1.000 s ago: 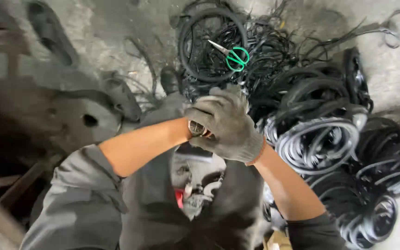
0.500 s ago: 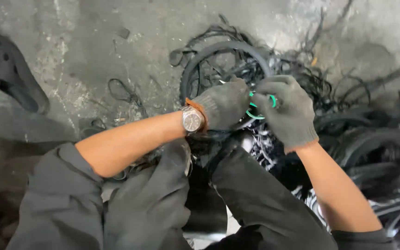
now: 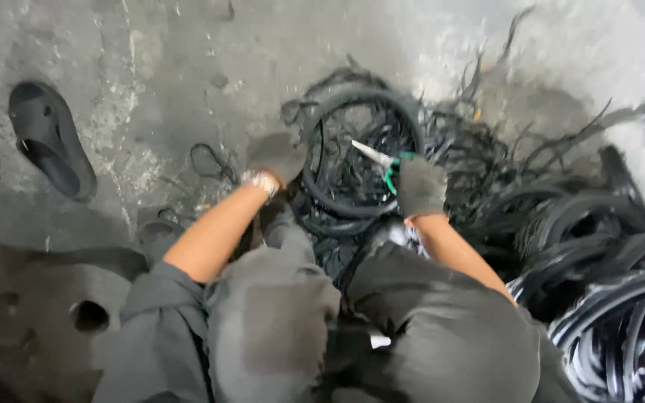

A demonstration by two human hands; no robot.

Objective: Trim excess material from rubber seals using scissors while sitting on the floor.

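Note:
My left hand (image 3: 278, 155), in a grey glove with a wristwatch at the wrist, grips the left side of a black rubber ring (image 3: 337, 205) that lies on the concrete floor. In my right hand (image 3: 421, 186), also gloved, are green-handled scissors (image 3: 379, 157); their blades point up and left over the middle of the ring. Both hands are in front of my knees, which are in grey trousers.
A big heap of black rubber rings and strips (image 3: 599, 246) fills the right side. A black sandal (image 3: 50, 138) lies on the floor at the far left. A round metal part with a hole (image 3: 87, 317) sits at the lower left.
My hands have come apart: the left went to the ring's left edge, and the right, with the scissors, went to its right. The view has swung so the heap is more to the right.

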